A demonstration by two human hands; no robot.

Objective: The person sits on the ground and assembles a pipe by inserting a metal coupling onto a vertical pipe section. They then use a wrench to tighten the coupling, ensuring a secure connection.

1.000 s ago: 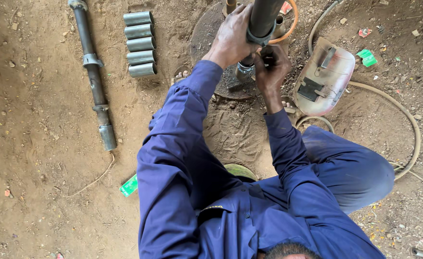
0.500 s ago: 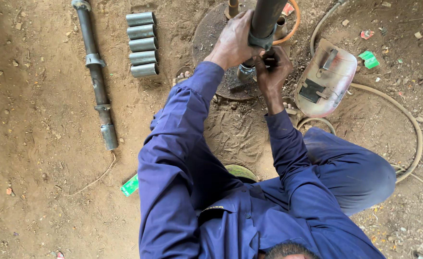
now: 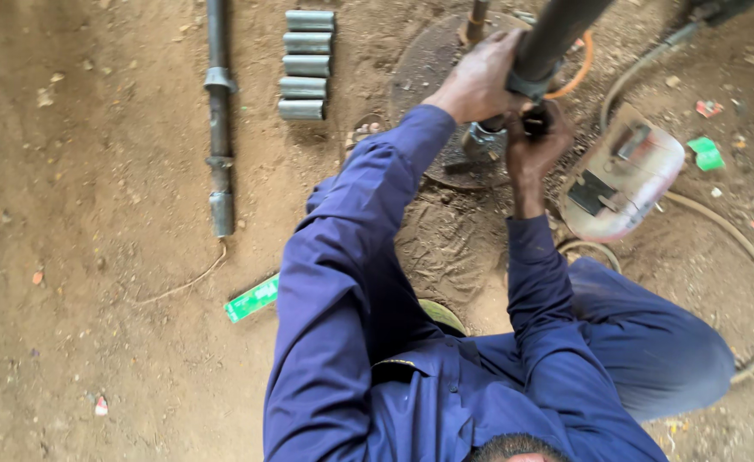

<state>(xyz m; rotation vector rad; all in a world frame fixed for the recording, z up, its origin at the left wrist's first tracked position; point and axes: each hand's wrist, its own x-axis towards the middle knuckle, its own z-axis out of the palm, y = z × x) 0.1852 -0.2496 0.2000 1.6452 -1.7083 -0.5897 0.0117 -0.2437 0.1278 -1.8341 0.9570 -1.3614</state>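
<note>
Overhead: left hand wrapped round smooth dark steel pipe, top cut off; right hand clenched beneath, grasp hidden, over rusty round plate.

Evenly lit by soft, warm daylight, no hard glare. Only faint, short shadows beside the steel rod and pipe sleeves toward 11 o'clock. Slight motion blur throughout, strongest at 1 o'clock on the dark pipe. Mild wide-angle stretch near the edges.
</note>
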